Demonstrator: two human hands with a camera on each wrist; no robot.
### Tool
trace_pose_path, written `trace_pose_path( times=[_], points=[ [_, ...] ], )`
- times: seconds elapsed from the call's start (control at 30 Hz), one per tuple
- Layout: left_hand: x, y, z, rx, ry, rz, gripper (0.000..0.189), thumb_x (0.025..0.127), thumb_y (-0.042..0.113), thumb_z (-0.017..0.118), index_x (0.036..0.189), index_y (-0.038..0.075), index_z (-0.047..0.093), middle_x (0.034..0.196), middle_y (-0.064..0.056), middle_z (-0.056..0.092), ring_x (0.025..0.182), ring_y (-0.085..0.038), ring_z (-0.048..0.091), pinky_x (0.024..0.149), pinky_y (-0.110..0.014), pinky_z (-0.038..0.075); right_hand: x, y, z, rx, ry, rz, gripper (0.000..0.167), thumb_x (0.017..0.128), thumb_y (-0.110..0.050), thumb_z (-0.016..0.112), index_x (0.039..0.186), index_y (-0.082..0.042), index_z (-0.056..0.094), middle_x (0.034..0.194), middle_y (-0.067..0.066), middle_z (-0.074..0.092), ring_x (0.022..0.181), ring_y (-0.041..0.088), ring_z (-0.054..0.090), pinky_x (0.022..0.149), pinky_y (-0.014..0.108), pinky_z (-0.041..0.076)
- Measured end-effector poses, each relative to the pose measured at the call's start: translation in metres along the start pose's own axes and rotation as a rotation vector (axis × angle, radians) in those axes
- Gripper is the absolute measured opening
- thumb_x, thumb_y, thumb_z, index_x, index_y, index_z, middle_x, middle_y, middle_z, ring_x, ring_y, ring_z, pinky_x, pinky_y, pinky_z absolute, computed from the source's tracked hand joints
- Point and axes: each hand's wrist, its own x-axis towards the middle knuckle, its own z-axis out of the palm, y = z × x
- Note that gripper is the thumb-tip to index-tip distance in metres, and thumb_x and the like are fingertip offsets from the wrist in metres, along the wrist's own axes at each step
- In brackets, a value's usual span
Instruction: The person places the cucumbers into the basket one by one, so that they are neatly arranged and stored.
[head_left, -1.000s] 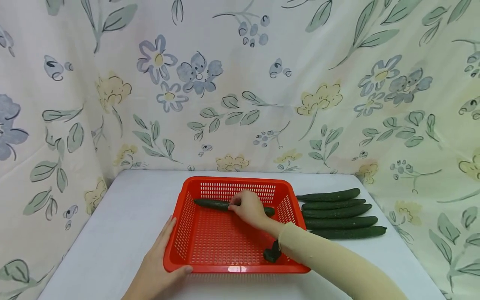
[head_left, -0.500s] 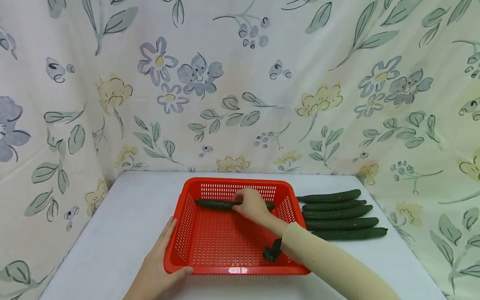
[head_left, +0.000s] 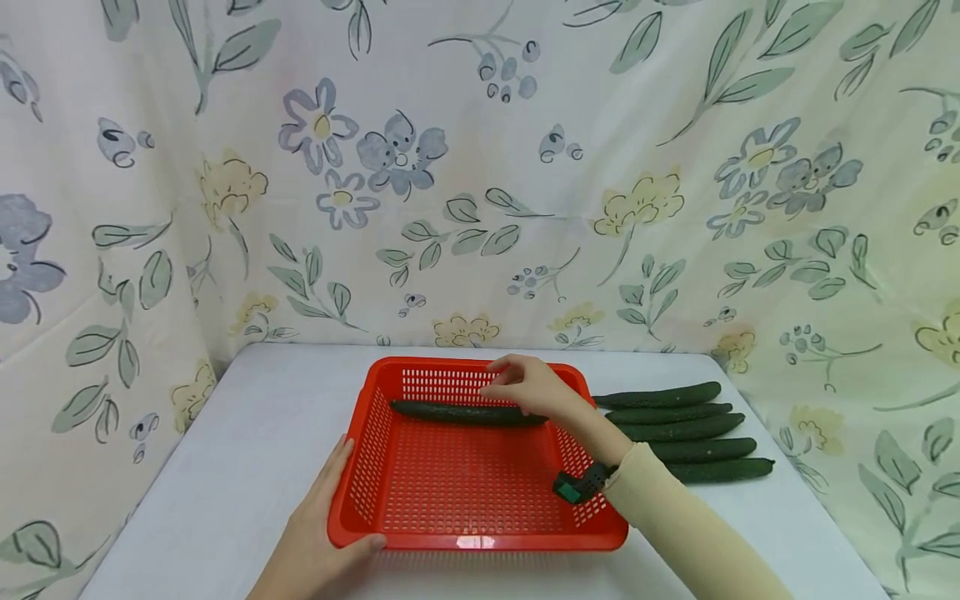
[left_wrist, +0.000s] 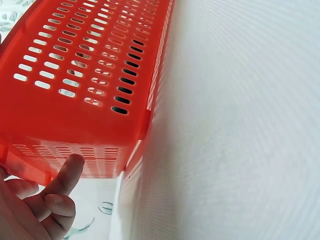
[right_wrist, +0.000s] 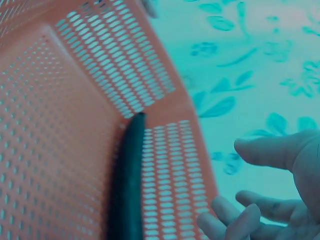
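And here's the right hand (head_left: 532, 387), up over the far right part of the red basket (head_left: 420, 540), thumb and fingers loosely bent and parted, nothing between them! The right wrist view shows that same gap, skin clear of the cucumber (head_left: 450, 412). And there lies the cucumber itself, inside the basket, stretched left to right along the far wall. Over to the left hand (head_left: 311, 533): it grips the basket's near left corner, thumb across the near rim, fingers along the outside of the left wall. Just beside the basket on the right, five more cucumbers (head_left: 690, 429) lie roughly side by side on the white table (head_left: 225, 467), their left ends partly hidden. A dark device (head_left: 577, 487) sits at the right wrist, just below a cream sleeve (head_left: 675, 508), and flowered fabric (head_left: 465, 250) hangs behind it all
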Motion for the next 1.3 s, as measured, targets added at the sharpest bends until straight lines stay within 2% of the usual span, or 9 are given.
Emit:
trace_pose_path(
  times=[0.1, 0.23, 0.33, 0.5, 0.77, 0.97, 1.03, 1.17, 1.3],
  points=[
    [-0.001, 0.000, 0.000, 0.011, 0.005, 0.004, 0.121, 0.082, 0.046, 0.089, 0.172, 0.030, 0.010, 0.177, -0.007, 0.019, 0.144, -0.037, 0.048, 0.088, -0.031, 0.060, -0.011, 0.002, -0.014, 0.004, -0.010, -0.017, 0.052, 0.093, -0.035, 0.082, 0.138, -0.012, 0.067, 0.108, 0.005, 0.074, 0.074, 0.022, 0.060, 0.063, 0.034, 0.052],
    [-0.002, 0.000, 0.000, 0.035, 0.017, 0.013, 0.123, 0.080, 0.046, 0.090, 0.172, 0.029, 0.010, 0.177, -0.007, 0.020, 0.144, -0.036, 0.048, 0.090, -0.032, 0.058, -0.027, 0.008, -0.031, -0.054, -0.015, -0.083, 0.053, 0.096, -0.034, 0.080, 0.140, -0.009, 0.066, 0.109, 0.005, 0.073, 0.099, 0.023, 0.068, 0.080, 0.035, 0.057],
    [-0.003, 0.000, 0.000, 0.037, 0.014, 0.002, 0.123, 0.081, 0.047, 0.090, 0.172, 0.030, 0.009, 0.177, -0.007, 0.019, 0.145, -0.037, 0.047, 0.091, -0.034, 0.059, -0.039, 0.017, -0.042, -0.099, -0.003, -0.136, 0.053, 0.097, -0.033, 0.079, 0.139, -0.006, 0.065, 0.111, 0.004, 0.072, 0.105, 0.022, 0.069, 0.089, 0.038, 0.057],
    [-0.004, 0.002, -0.001, 0.012, -0.006, -0.033, 0.122, 0.082, 0.048, 0.089, 0.172, 0.030, 0.009, 0.178, -0.007, 0.018, 0.146, -0.038, 0.046, 0.089, -0.036, 0.062, -0.061, 0.037, -0.058, -0.114, 0.046, -0.155, 0.052, 0.097, -0.034, 0.079, 0.139, -0.007, 0.064, 0.116, 0.004, 0.072, 0.108, 0.022, 0.067, 0.091, 0.039, 0.056],
    [-0.003, 0.006, 0.000, -0.042, -0.038, -0.090, 0.120, 0.083, 0.050, 0.087, 0.172, 0.027, 0.011, 0.178, -0.008, 0.017, 0.147, -0.041, 0.044, 0.091, -0.044, 0.064, -0.089, 0.073, -0.081, -0.059, 0.165, -0.078, 0.053, 0.098, -0.036, 0.077, 0.141, -0.008, 0.062, 0.123, 0.009, 0.072, 0.114, 0.028, 0.067, 0.084, 0.040, 0.059],
    [-0.001, 0.006, -0.001, -0.015, -0.025, -0.064, 0.120, 0.083, 0.051, 0.087, 0.172, 0.028, 0.010, 0.178, -0.007, 0.017, 0.148, -0.041, 0.042, 0.090, -0.047, 0.064, -0.106, 0.097, -0.093, -0.109, 0.271, -0.011, 0.055, 0.099, -0.040, 0.076, 0.143, -0.009, 0.062, 0.128, 0.012, 0.071, 0.119, 0.032, 0.066, 0.085, 0.050, 0.061],
    [0.000, 0.005, -0.001, -0.003, -0.019, -0.049, 0.121, 0.083, 0.050, 0.087, 0.172, 0.028, 0.009, 0.178, -0.007, 0.017, 0.148, -0.041, 0.043, 0.091, -0.048, 0.064, -0.111, 0.107, -0.096, -0.149, 0.318, -0.016, 0.055, 0.099, -0.040, 0.076, 0.141, -0.008, 0.063, 0.128, 0.012, 0.071, 0.119, 0.032, 0.066, 0.088, 0.047, 0.061],
    [0.001, 0.005, -0.001, -0.003, -0.016, -0.039, 0.121, 0.082, 0.049, 0.088, 0.172, 0.029, 0.010, 0.178, -0.007, 0.017, 0.147, -0.041, 0.043, 0.090, -0.048, 0.064, -0.121, 0.128, -0.100, -0.241, 0.415, -0.035, 0.050, 0.099, -0.040, 0.076, 0.136, -0.008, 0.067, 0.126, 0.012, 0.072, 0.113, 0.027, 0.067, 0.085, 0.033, 0.059],
    [0.000, 0.005, -0.001, -0.007, -0.019, -0.045, 0.121, 0.082, 0.049, 0.088, 0.172, 0.027, 0.010, 0.178, -0.008, 0.017, 0.148, -0.041, 0.042, 0.090, -0.048, 0.064, -0.132, 0.146, -0.103, -0.282, 0.478, -0.030, 0.048, 0.099, -0.040, 0.077, 0.134, -0.008, 0.068, 0.125, 0.012, 0.073, 0.110, 0.024, 0.066, 0.084, 0.034, 0.056]
  ],
)
